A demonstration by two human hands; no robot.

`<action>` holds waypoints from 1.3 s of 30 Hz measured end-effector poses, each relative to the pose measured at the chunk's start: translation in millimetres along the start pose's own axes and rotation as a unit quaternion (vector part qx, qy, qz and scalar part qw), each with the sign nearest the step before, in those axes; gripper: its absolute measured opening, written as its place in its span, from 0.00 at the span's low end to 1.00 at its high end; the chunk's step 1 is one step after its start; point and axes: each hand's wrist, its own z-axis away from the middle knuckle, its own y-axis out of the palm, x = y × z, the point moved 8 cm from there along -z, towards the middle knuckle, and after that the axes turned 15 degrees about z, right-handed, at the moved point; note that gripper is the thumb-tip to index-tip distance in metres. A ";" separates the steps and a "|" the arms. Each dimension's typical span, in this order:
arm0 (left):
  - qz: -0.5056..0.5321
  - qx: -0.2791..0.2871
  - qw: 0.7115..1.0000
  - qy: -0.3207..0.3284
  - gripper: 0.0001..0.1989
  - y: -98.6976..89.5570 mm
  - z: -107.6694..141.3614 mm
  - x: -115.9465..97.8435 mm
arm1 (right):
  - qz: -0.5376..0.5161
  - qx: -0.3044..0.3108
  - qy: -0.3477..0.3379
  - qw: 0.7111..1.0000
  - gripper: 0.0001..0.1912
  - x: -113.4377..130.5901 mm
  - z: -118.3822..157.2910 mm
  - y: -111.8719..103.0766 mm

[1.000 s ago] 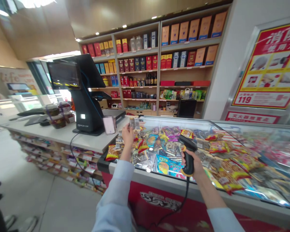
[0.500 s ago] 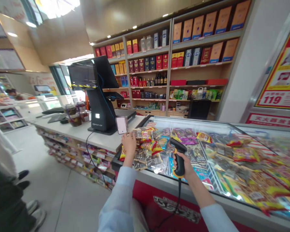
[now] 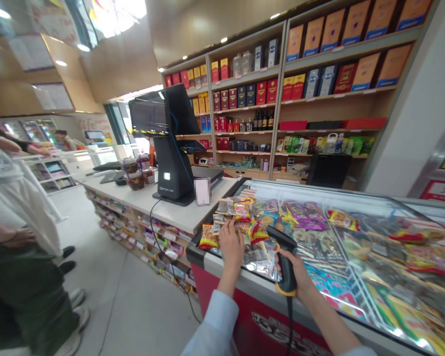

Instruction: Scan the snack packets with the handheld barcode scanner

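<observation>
My right hand [image 3: 293, 269] is wrapped round the grip of a black and yellow barcode scanner [image 3: 286, 262], held over the front edge of a glass-topped freezer [image 3: 222, 264]. The scanner's cable hangs down in front. My left hand [image 3: 232, 243] rests on small snack packets at the freezer's left end, fingers bent and slightly apart; whether it grips one is hidden. Red and yellow packets [image 3: 208, 236] lie left of it, and another [image 3: 258, 232] lies between it and the scanner. Grey packets [image 3: 226, 206] lie just beyond its fingertips.
A black register [image 3: 176, 168] and a small upright card [image 3: 202, 192] stand on the white counter [image 3: 170, 214], with lidded cups [image 3: 135, 178] farther left. Shelves of boxes [image 3: 244, 94] line the back. A person in dark green trousers [image 3: 29, 291] stands at the left.
The view has turned left. My left hand has shifted toward me over the packets, away from the card's side. My right hand still holds the scanner.
</observation>
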 end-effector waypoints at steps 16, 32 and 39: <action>0.003 -0.010 0.999 0.051 0.13 1.4 -0.9 -13.7 | -0.026 -0.008 -0.001 1.000 0.15 -0.3 1.4 -0.7; -0.085 0.054 0.987 0.128 0.17 27.1 24.4 -34.8 | -0.068 -0.023 -0.001 0.997 0.15 -2.1 -0.9 -9.0; -0.086 0.052 0.986 0.130 0.19 25.0 24.4 -34.9 | -0.074 -0.027 -0.020 0.997 0.14 4.8 1.2 -7.5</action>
